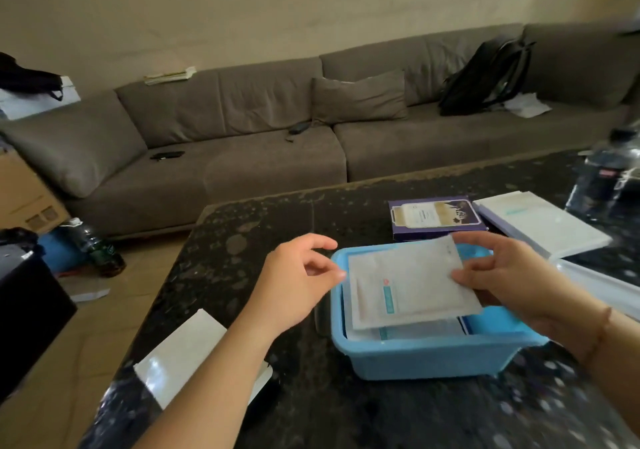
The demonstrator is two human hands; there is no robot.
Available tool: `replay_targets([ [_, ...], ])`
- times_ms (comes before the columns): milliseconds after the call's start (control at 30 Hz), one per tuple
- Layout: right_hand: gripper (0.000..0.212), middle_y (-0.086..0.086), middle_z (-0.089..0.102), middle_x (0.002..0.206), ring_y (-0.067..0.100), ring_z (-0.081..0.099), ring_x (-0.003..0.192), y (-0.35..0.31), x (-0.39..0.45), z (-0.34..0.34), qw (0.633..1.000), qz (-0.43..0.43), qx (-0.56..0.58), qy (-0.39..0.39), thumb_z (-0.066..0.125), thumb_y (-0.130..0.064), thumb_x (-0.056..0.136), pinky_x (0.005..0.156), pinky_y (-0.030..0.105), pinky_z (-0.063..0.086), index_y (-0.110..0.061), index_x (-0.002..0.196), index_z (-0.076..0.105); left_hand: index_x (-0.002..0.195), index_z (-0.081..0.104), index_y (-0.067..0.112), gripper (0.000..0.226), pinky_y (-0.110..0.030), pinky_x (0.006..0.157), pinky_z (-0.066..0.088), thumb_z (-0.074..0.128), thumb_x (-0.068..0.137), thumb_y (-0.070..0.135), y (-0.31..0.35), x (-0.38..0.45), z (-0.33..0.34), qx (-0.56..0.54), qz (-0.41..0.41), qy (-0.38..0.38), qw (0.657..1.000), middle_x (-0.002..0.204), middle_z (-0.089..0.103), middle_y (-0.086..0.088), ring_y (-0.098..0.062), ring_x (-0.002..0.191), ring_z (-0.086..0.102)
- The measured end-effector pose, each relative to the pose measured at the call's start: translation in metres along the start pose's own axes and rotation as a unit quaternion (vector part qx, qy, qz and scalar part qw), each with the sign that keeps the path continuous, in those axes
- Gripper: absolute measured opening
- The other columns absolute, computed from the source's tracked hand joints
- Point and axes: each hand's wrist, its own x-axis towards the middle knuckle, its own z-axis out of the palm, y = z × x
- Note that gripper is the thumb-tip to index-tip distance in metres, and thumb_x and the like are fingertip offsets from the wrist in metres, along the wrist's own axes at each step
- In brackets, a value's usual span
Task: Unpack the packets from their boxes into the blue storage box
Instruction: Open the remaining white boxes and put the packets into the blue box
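The blue storage box [426, 358] sits on the dark speckled table in front of me, with several white packets lying inside it. My right hand [512, 272] pinches the right edge of a white packet [408, 286] with a teal stripe, holding it flat just above the box. My left hand [298, 279] hovers at the packet's left edge, fingers curled and apart, with nothing in it. A purple packet box [436, 216] lies just behind the storage box. A white box [540, 220] lies to its right.
A flat white box [183, 348] lies at the table's near left edge, under my left forearm. A clear lid or tray [609, 282] is at the right. A plastic water bottle [606, 171] stands far right. A grey sofa [242, 144] runs behind the table.
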Motion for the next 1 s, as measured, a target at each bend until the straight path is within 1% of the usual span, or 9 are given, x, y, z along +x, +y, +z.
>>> replay_targets([
  [133, 0.054, 0.012, 0.076, 0.079, 0.028, 0.075, 0.073, 0.008, 0.007, 0.003, 0.999, 0.029, -0.025, -0.031, 0.067, 0.002, 0.086, 0.068, 0.041, 0.061, -0.021, 0.132, 0.052, 0.113, 0.065, 0.037, 0.034, -0.017, 0.092, 0.049, 0.078, 0.083, 0.031, -0.003, -0.001, 0.013, 0.088, 0.022, -0.027, 0.995, 0.104, 0.066, 0.022, 0.004, 0.099, 0.061],
  [300, 0.060, 0.008, 0.076, 0.078, 0.028, 0.074, 0.074, 0.007, 0.010, 0.007, 0.990, 0.062, -0.094, -0.080, 0.070, -0.004, 0.086, 0.079, 0.045, 0.060, -0.024, 0.137, 0.046, 0.125, 0.056, 0.045, 0.051, -0.041, 0.110, 0.031, 0.077, 0.079, 0.046, 0.001, 0.000, 0.014, 0.189, -0.013, -0.130, 0.973, 0.139, 0.046, 0.014, -0.016, 0.135, 0.033],
  [400, 0.071, 0.004, 0.072, 0.073, 0.020, 0.070, 0.066, 0.006, 0.009, 0.011, 0.970, 0.026, -0.227, -0.079, 0.076, -0.023, 0.082, 0.072, 0.036, 0.060, -0.027, 0.143, 0.040, 0.128, 0.052, 0.042, 0.058, -0.046, 0.113, 0.013, 0.077, 0.076, 0.050, 0.008, 0.003, 0.013, 0.273, 0.005, -0.199, 0.941, 0.136, 0.045, 0.013, -0.014, 0.135, 0.027],
  [467, 0.076, -0.002, 0.065, 0.073, 0.010, 0.062, 0.063, 0.004, 0.007, 0.013, 0.941, -0.006, -0.329, -0.076, 0.074, -0.038, 0.082, 0.063, 0.024, 0.053, -0.028, 0.145, 0.034, 0.128, 0.052, 0.038, 0.060, -0.052, 0.115, 0.006, 0.078, 0.076, 0.049, 0.013, 0.005, 0.015, 0.313, 0.019, -0.213, 0.925, 0.133, 0.048, 0.014, -0.013, 0.133, 0.029],
  [567, 0.082, -0.012, 0.055, 0.078, 0.005, 0.056, 0.074, 0.006, 0.004, 0.017, 0.902, -0.037, -0.422, -0.082, 0.068, -0.053, 0.082, 0.076, 0.022, 0.049, -0.026, 0.148, 0.027, 0.127, 0.051, 0.035, 0.059, -0.054, 0.114, 0.007, 0.078, 0.076, 0.048, 0.016, 0.007, 0.019, 0.350, 0.029, -0.214, 0.911, 0.130, 0.050, 0.012, -0.015, 0.129, 0.034],
  [700, 0.079, -0.016, 0.046, 0.091, 0.006, 0.052, 0.087, 0.003, 0.001, 0.018, 0.885, -0.031, -0.456, -0.090, 0.062, -0.058, 0.084, 0.092, 0.026, 0.047, -0.027, 0.148, 0.028, 0.126, 0.051, 0.033, 0.058, -0.057, 0.113, 0.007, 0.077, 0.077, 0.049, 0.019, 0.007, 0.020, 0.382, 0.041, -0.217, 0.897, 0.128, 0.051, 0.009, -0.018, 0.127, 0.036],
  [867, 0.081, -0.016, 0.043, 0.076, 0.008, 0.053, 0.081, -0.003, -0.005, 0.018, 0.882, -0.055, -0.467, -0.034, 0.059, -0.059, 0.085, 0.079, 0.022, 0.045, -0.025, 0.150, 0.026, 0.132, 0.047, 0.039, 0.054, -0.054, 0.119, 0.003, 0.067, 0.085, 0.055, 0.010, -0.002, 0.008, 0.294, 0.057, -0.183, 0.937, 0.140, 0.045, 0.015, -0.009, 0.139, 0.026],
  [933, 0.076, -0.016, 0.048, 0.073, 0.003, 0.052, 0.072, -0.011, -0.015, 0.023, 0.871, -0.096, -0.482, 0.020, 0.058, -0.058, 0.086, 0.071, 0.020, 0.043, -0.026, 0.149, 0.030, 0.130, 0.049, 0.042, 0.047, -0.047, 0.121, 0.013, 0.065, 0.087, 0.053, -0.004, -0.015, -0.002, 0.225, 0.086, -0.135, 0.961, 0.142, 0.041, 0.022, 0.000, 0.138, 0.024],
  [1000, 0.065, -0.015, 0.053, 0.070, 0.001, 0.050, 0.063, -0.018, -0.030, 0.032, 0.858, -0.194, -0.466, 0.094, 0.057, -0.054, 0.086, 0.062, 0.021, 0.043, -0.027, 0.142, 0.043, 0.124, 0.052, 0.044, 0.040, -0.037, 0.117, 0.030, 0.064, 0.086, 0.052, -0.030, -0.034, -0.013, 0.170, 0.089, -0.090, 0.977, 0.139, 0.038, 0.028, 0.007, 0.134, 0.027],
])
